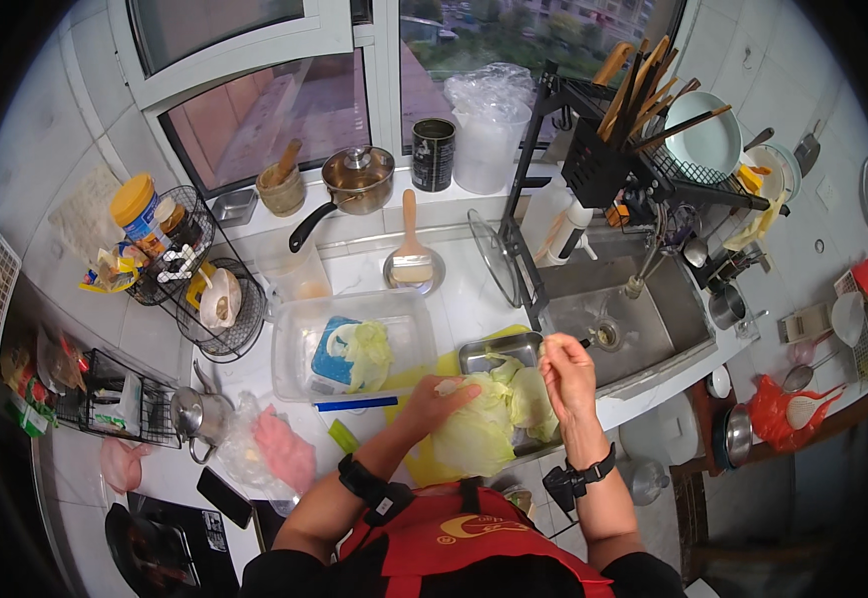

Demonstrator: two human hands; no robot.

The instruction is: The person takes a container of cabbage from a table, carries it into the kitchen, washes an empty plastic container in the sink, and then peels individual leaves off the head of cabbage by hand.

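Observation:
My left hand (pixel 443 404) grips a head of pale green lettuce (pixel 475 437), thumb on top, over a yellow cutting board (pixel 420 456). Beside it, loose lettuce leaves (pixel 531 400) lie in a rectangular metal tray (pixel 505 347), partly covering it. Raised by the tray's right side and the sink's near edge is my right hand (pixel 570 374). Its fingers are pinched together; whether a small scrap is between them is unclear. A clear plastic bin (pixel 284 351) to the left holds torn lettuce (pixel 370 351) and a blue-and-white item (pixel 333 347).
A steel sink (pixel 658 314) is at the right, below a black dish rack (pixel 546 149). A glass lid (pixel 493 258) leans on the rack. A wooden-handled brush (pixel 410 250) rests in a small dish. Left are a steel pot (pixel 198 411), a pink cloth (pixel 284 445) and a phone (pixel 224 497).

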